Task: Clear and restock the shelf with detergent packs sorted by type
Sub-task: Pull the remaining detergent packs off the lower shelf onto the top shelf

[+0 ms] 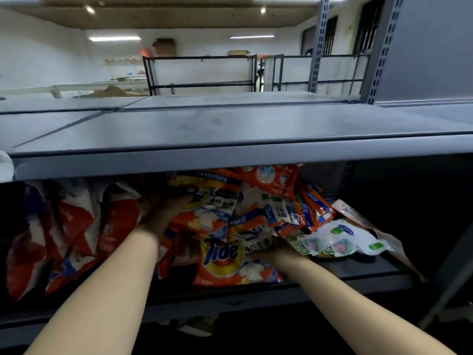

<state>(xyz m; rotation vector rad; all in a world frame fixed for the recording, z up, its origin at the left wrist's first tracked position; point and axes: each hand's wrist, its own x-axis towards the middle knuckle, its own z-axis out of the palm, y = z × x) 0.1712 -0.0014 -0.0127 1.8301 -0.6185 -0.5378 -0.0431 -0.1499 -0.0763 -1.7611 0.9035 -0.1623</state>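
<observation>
Orange Tide detergent packs [222, 254] lie in a loose heap in the middle of the lower shelf [358, 274]. Red and white packs [76, 226] stand bunched at the left. A white and green pack [340, 242] lies at the heap's right edge. My left hand [163, 211], dark in the shadow, reaches into the left side of the heap, its fingers curled on an upper orange pack [204, 201]. My right hand [279, 248] grips the right edge of the front Tide pack, next to the white and green one.
A bare grey shelf board [230, 129] juts out just above the hands and shades the packs. A perforated grey upright [384, 47] rises at the right. Black empty racks [202, 73] stand in the room behind. The shelf's right end is dark.
</observation>
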